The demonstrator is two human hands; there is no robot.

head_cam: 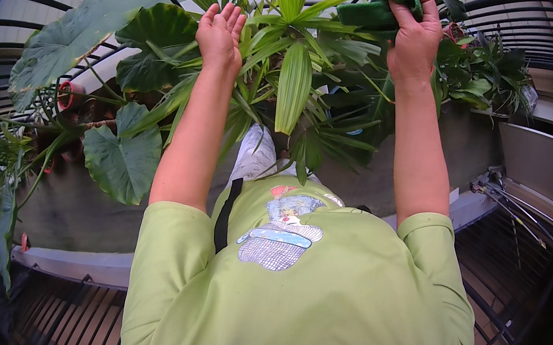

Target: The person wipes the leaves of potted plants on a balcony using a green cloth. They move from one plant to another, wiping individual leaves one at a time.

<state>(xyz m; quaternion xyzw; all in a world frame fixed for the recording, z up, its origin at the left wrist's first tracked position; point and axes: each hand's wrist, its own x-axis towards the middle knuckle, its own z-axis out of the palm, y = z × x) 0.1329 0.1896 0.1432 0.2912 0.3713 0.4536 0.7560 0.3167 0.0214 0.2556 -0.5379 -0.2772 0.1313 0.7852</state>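
Note:
A green cloth (377,5) is gripped in my right hand (414,39) at the upper right, above the leaves of a potted palm-like plant. My left hand (221,32) is raised palm up at the upper middle, fingers extended, holding nothing. Long pleated leaves (294,88) of the plant spread between my two hands. Just left of my left hand are broad dark-green leaves (160,42), and beyond them a very large leaf with browned edges (80,34).
Black metal railings (516,21) curve around the planted ledge. A red pot (70,95) stands at left, a lower heart-shaped leaf (124,155) hangs beside my left arm, and more potted plants (482,79) crowd the right. Metal rods (513,203) lie at far right.

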